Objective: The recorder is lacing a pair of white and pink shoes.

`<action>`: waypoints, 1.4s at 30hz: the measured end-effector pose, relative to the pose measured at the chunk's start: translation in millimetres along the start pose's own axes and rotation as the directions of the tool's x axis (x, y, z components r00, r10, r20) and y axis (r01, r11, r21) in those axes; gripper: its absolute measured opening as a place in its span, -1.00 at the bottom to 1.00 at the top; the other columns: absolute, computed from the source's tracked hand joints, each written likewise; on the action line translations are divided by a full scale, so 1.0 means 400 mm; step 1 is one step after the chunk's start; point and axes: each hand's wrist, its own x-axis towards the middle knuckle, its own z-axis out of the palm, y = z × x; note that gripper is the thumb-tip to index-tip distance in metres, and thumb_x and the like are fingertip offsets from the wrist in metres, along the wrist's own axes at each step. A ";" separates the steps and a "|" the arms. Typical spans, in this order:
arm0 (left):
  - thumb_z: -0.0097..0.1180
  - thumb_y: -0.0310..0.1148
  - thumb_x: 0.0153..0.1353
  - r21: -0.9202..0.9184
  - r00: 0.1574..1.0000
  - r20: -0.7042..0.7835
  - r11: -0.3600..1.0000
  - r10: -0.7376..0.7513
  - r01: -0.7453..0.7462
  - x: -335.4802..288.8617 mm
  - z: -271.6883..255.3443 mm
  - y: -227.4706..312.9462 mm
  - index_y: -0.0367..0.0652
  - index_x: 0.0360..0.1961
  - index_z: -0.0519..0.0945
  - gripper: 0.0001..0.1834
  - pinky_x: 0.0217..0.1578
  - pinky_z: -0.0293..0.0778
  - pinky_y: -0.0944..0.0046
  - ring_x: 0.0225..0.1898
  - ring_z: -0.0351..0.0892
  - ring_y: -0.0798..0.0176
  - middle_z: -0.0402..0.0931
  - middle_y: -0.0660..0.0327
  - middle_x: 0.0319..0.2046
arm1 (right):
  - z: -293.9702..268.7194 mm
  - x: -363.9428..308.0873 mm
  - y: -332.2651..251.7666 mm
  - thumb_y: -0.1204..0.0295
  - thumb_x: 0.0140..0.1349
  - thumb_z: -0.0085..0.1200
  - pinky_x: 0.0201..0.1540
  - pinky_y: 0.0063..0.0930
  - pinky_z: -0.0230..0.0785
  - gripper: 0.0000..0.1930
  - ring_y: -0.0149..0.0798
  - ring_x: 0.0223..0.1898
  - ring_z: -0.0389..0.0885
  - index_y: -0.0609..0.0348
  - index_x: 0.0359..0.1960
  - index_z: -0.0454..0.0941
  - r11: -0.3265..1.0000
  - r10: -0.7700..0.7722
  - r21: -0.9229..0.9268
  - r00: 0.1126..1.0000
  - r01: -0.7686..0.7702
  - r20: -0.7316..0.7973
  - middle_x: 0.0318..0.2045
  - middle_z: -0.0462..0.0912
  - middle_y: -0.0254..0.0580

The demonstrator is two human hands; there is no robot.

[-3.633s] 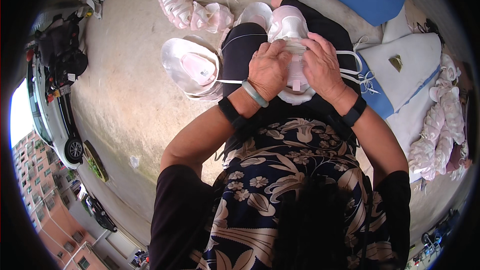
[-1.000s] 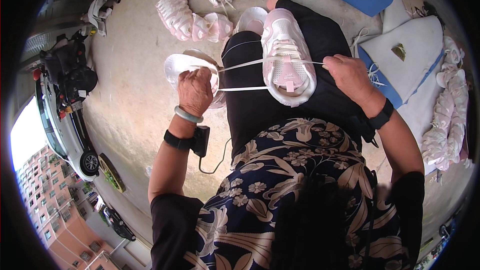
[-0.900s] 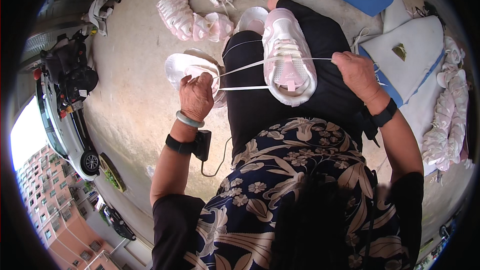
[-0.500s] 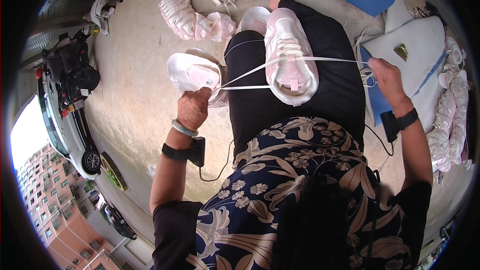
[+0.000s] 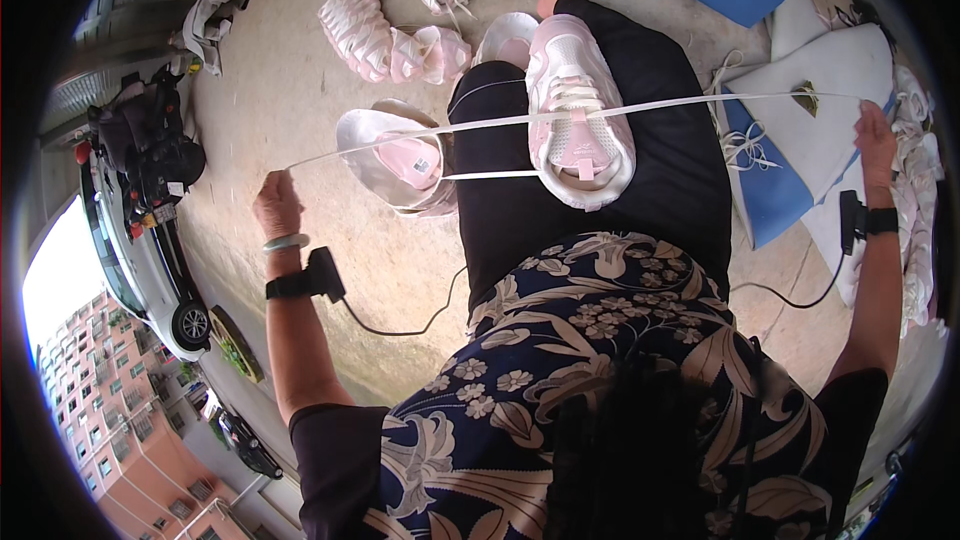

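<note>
Head view: left hand (image 5: 278,206) far out to the person's left, fingers bunched, pinching one end of the white lace (image 5: 480,124); right hand (image 5: 875,145) far out to the right and a little higher in view, fingertips closed about the other end. Lace runs nearly straight between the two grips, no visible sag. Shoe (image 5: 578,147) sits between them, well apart from either hand, on the thighs, toe pointing away from the body; the lace crosses its throat just below the laced rows. Whether it passes through the tongue loop there: cannot tell. Second strand (image 5: 490,176) leaves the shoe's left side, on the body side of the stretched lace, and runs over the left thigh; far end not resolved. Inboard of the left grip, beyond the thigh, lies another shoe (image 5: 410,155) with a pink insole, lace passing over it in view. Near the right grip, on its inner side: white sheet (image 5: 835,140) and a tied lace bundle (image 5: 745,148). Step in hand, judged: tensioning the lace at full spread. Next move seems to call for matched pull from both pinches and watching the second strand for snags.
</note>
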 end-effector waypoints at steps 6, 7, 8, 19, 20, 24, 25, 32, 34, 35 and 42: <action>-0.04 -0.47 0.15 -0.552 0.784 0.614 0.662 -0.089 0.508 -0.154 0.181 0.324 -0.12 -0.53 0.52 -0.86 -0.78 0.16 0.49 -0.74 0.22 0.56 0.31 0.44 -0.73 | 0.185 -0.216 -0.449 0.34 0.12 -0.03 -0.78 -0.69 0.01 -0.87 -0.58 -0.79 0.18 0.11 -0.48 0.45 0.584 0.225 0.436 0.652 -0.685 0.724 -0.77 0.31 -0.42; -0.02 -0.38 0.17 -0.519 0.688 0.724 0.693 0.045 0.500 -0.165 0.189 0.388 -0.10 -0.53 0.51 -0.85 -0.77 0.09 0.51 -0.74 0.19 0.57 0.32 0.42 -0.74 | 0.192 -0.237 -0.518 0.34 0.12 -0.02 -0.76 -0.70 0.05 -0.86 -0.57 -0.78 0.21 0.12 -0.47 0.45 0.523 0.136 0.437 0.577 -0.732 0.805 -0.75 0.34 -0.41; 0.00 -0.35 0.18 -0.453 0.614 0.789 0.690 0.015 0.565 -0.178 0.204 0.450 -0.12 -0.50 0.49 -0.86 -0.81 -0.03 0.52 -0.80 0.13 0.55 0.26 0.39 -0.78 | 0.200 -0.249 -0.574 0.34 0.13 -0.01 -0.74 -0.71 0.10 -0.86 -0.57 -0.77 0.25 0.13 -0.47 0.45 0.463 0.034 0.427 0.497 -0.777 0.867 -0.73 0.36 -0.39; -0.08 -0.25 0.26 -0.542 0.644 0.747 0.712 0.165 0.446 -0.151 0.317 0.646 -0.13 -0.51 0.47 -0.75 -0.82 0.05 0.56 -0.83 0.14 0.57 0.33 0.36 -0.77 | 0.355 -0.265 -0.721 0.40 0.18 0.04 -0.55 -0.74 0.24 -0.87 -0.61 -0.59 0.35 0.16 -0.40 0.59 0.656 -0.086 0.541 0.660 -0.526 0.746 -0.54 0.50 -0.45; -0.08 -0.26 0.26 -0.603 0.684 0.701 0.682 0.204 0.414 -0.154 0.324 0.648 -0.13 -0.51 0.49 -0.75 -0.80 0.09 0.56 -0.82 0.15 0.56 0.32 0.38 -0.76 | 0.361 -0.264 -0.718 0.40 0.18 0.04 -0.55 -0.74 0.24 -0.87 -0.61 -0.59 0.35 0.16 -0.40 0.59 0.659 -0.087 0.541 0.661 -0.523 0.745 -0.54 0.50 -0.45; -0.06 -0.27 0.26 -0.672 0.765 0.621 0.618 0.169 0.409 -0.159 0.358 0.631 -0.14 -0.49 0.50 -0.76 -0.78 0.12 0.55 -0.79 0.17 0.57 0.31 0.42 -0.75 | 0.381 -0.269 -0.720 0.45 0.16 0.05 -0.53 -0.77 0.25 -0.90 -0.63 -0.57 0.38 0.19 -0.37 0.56 0.577 -0.056 0.584 0.686 -0.571 0.725 -0.55 0.50 -0.45; -0.04 -0.27 0.25 -0.733 0.841 0.495 0.625 0.220 0.269 -0.161 0.383 0.610 -0.14 -0.48 0.51 -0.77 -0.77 0.13 0.56 -0.77 0.19 0.58 0.31 0.43 -0.73 | 0.386 -0.270 -0.728 0.48 0.14 0.05 -0.55 -0.77 0.26 -0.92 -0.62 -0.57 0.39 0.21 -0.39 0.55 0.514 -0.041 0.621 0.706 -0.592 0.707 -0.57 0.49 -0.45; 0.02 -0.29 0.22 -0.775 0.794 0.587 0.395 0.158 0.494 -0.167 0.340 0.638 -0.14 -0.50 0.52 -0.80 -0.75 0.19 0.56 -0.75 0.27 0.54 0.38 0.41 -0.70 | 0.422 -0.268 -0.725 0.54 0.11 0.06 -0.49 -0.72 0.29 -0.95 -0.60 -0.54 0.41 0.22 -0.38 0.53 0.448 -0.059 0.740 0.810 -0.501 0.584 -0.55 0.50 -0.42; 0.03 -0.31 0.21 -0.772 0.794 0.592 0.378 0.136 0.511 -0.171 0.332 0.640 -0.14 -0.51 0.52 -0.80 -0.74 0.22 0.55 -0.74 0.32 0.52 0.41 0.38 -0.68 | 0.425 -0.270 -0.726 0.56 0.09 0.06 -0.49 -0.73 0.28 -0.95 -0.61 -0.55 0.40 0.24 -0.39 0.52 0.460 -0.085 0.760 0.829 -0.459 0.552 -0.56 0.51 -0.41; 0.04 -0.32 0.20 -0.768 0.792 0.599 0.363 0.119 0.527 -0.172 0.329 0.641 -0.14 -0.51 0.51 -0.81 -0.73 0.26 0.55 -0.72 0.36 0.51 0.44 0.36 -0.67 | 0.429 -0.271 -0.725 0.56 0.09 0.06 -0.49 -0.73 0.28 -0.95 -0.61 -0.55 0.40 0.24 -0.39 0.52 0.460 -0.085 0.760 0.829 -0.458 0.552 -0.56 0.51 -0.41; 0.07 -0.42 0.16 -0.779 0.799 0.592 0.332 0.110 0.531 -0.180 0.321 0.627 -0.16 -0.50 0.52 -0.88 -0.67 0.35 0.54 -0.67 0.45 0.48 0.52 0.29 -0.61 | 0.438 -0.284 -0.729 0.60 0.06 0.06 -0.52 -0.70 0.27 -0.97 -0.61 -0.58 0.37 0.27 -0.44 0.52 0.514 -0.119 0.797 0.895 -0.316 0.431 -0.62 0.49 -0.41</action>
